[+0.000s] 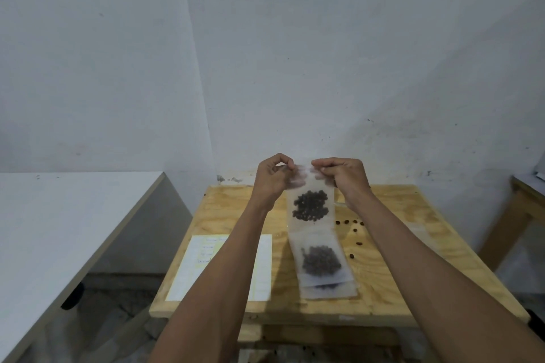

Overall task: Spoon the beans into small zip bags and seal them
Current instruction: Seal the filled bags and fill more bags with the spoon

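Observation:
A small clear zip bag (309, 215) with dark beans in its lower half hangs upright above the wooden table (389, 268). My left hand (272, 177) pinches its top left corner and my right hand (343, 175) pinches its top right corner, both along the zip strip. Under it, flat on the table, lies a stack of filled zip bags (323, 265) with beans inside. Several loose beans (351, 222) are scattered on the wood to the right. No spoon shows in the view.
A white sheet of paper (262, 265) with writing lies on the table's left part, half hidden by my left forearm. A white table (59, 230) stands to the left, a wooden one (522, 194) at the far right. A wall rises behind.

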{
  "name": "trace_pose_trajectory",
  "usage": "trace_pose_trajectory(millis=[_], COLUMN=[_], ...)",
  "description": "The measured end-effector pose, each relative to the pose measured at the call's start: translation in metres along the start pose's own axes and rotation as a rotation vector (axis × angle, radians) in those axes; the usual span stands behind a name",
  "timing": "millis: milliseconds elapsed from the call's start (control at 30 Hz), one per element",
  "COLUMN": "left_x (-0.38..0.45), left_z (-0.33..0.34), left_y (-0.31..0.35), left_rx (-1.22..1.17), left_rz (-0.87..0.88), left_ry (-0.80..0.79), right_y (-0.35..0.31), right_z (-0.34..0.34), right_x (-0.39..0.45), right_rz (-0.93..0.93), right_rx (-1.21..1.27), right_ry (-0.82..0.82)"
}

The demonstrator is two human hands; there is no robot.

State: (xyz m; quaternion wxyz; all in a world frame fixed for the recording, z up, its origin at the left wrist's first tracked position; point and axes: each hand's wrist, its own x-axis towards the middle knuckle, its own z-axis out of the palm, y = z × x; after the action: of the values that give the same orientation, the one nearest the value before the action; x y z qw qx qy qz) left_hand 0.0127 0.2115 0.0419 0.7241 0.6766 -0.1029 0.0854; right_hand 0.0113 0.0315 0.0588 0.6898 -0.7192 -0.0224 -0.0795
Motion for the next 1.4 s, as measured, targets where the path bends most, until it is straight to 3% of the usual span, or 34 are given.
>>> trace_pose_trajectory(millis=[133,333,533,800,1067,1200,1400], left_x=[-0.002,-0.018,-0.041,-0.035,-0.027,-0.018,-0.015], left_z=[0.001,0.0,-0.01,-0.011,0.007,0.054,0.144], left_y=[0.0,-0.028,-0.065,-0.07,-0.07,-0.063,-0.073], left_rx=[0.171,0.317,0.562,0.948,0.962,0.942,0.912], left_rz=[-0.037,-0.13,-0.202,-0.199,-0.021,0.059,-0.027], left_ry=[-0.028,-0.078,-0.066,-0.14,-0.095,-0.154,-0.311], right_y=[0.008,0.051,0.094,0.103,0.092,0.081,0.083], right_z=[0.001,0.007,0.004,0.006,-0.008,-0.043,-0.125], right_x=[-0.002,-0.011,-0.028,-0.032,-0.03,-0.021,-0.023], right_rz=[-0.031,-0.105,0.006,0.097,0.081,0.153,0.282], right_rx=[-0.091,-0.571,-0.668,-0.871,-0.838,-0.8,-0.832], right_ry=[0.055,0.014,-0.004,0.045,0.125,0.264,0.46])
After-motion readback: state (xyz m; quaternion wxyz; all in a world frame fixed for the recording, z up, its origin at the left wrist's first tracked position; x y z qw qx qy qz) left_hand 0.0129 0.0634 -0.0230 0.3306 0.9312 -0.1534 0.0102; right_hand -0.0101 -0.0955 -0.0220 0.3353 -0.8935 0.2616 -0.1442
